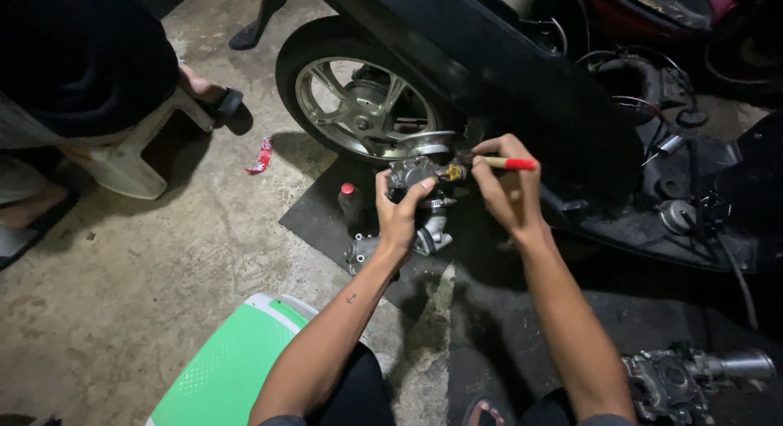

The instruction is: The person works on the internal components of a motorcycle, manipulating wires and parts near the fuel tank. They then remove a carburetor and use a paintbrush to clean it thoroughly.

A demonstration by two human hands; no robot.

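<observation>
- My left hand [400, 214] grips the carburetor [418, 175], up in the air beside the wheel [359, 108].
- My right hand [506, 189] pinches the red-handled screwdriver [507, 162], tip at its brass fitting.

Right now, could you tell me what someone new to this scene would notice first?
At centre, the left hand grips a small grey metal engine part while the right hand applies a red-handled tool to its brass fitting. Just behind them stands a scooter's rear wheel with a silver spoked rim, over a dark mat. A green and white plastic stool sits at the lower left, and another metal assembly lies at the lower right.
</observation>
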